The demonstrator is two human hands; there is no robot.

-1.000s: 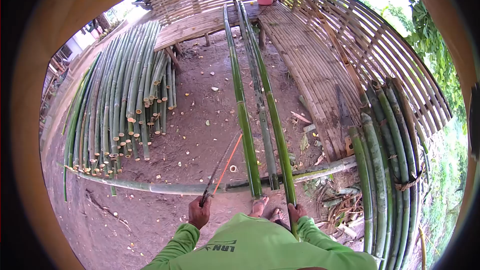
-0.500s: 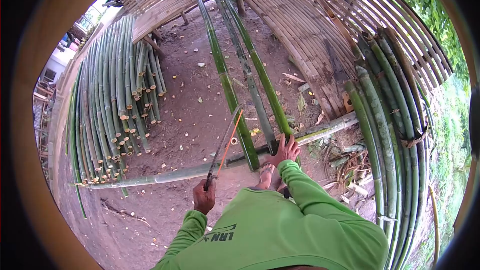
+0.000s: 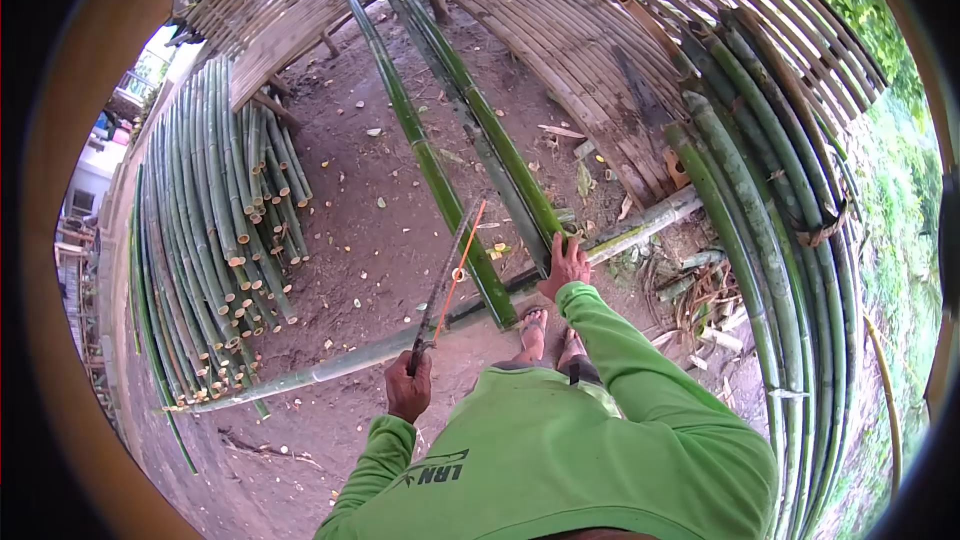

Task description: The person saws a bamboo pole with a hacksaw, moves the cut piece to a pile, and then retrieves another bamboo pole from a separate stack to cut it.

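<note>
My left hand grips the handle of a bow saw with an orange cord, its blade pointing up and away. My right hand rests on the near end of a green bamboo pole, one of three long poles lying side by side from the far platform toward me. Their near ends lie across a long grey-green crossways pole on the dirt. My sandalled feet stand just behind that crossways pole. I wear a bright green long-sleeved shirt.
A big stack of cut bamboo lengths lies on the left. A bundle of tied bamboo poles curves down the right. A slatted bamboo platform runs along the back and right. Scraps litter the dirt ground.
My right hand moved from gripping a pole end near my body to the end of the rightmost pole, farther forward. I have leaned forward, and the saw stays raised in my left hand.
</note>
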